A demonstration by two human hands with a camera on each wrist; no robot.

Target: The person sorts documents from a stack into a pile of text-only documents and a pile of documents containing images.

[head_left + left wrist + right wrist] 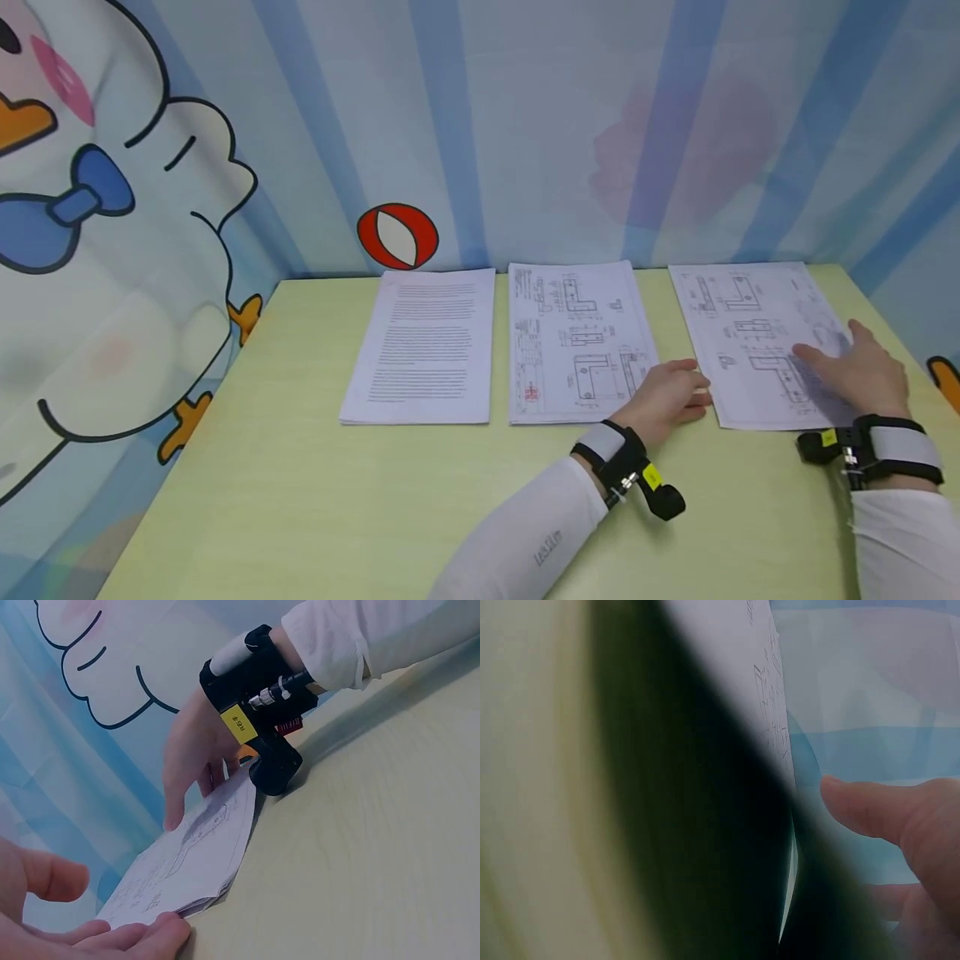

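Observation:
A stack of technical drawings [757, 333] lies on the table at the right, between the two hands. My left hand [663, 400] is at its left edge, palm side toward it, with the fingers loosely extended; in the left wrist view the fingertips [169, 930] are right at the paper's edge. On the opposite side, my right hand [870, 375] spreads over the stack's right edge. Its thumb reaches over the top sheet and its other fingers are along the outer side. The right wrist view is largely blocked by a dark blurred shape, with the thumb [870, 810] showing at the right.
A second stack of drawings [577, 333] with a red stamp lies left of the left hand. Farther left is a stack of printed text pages [427, 350]. A cartoon-printed curtain [525, 125] hangs behind the pale yellow table [315, 500].

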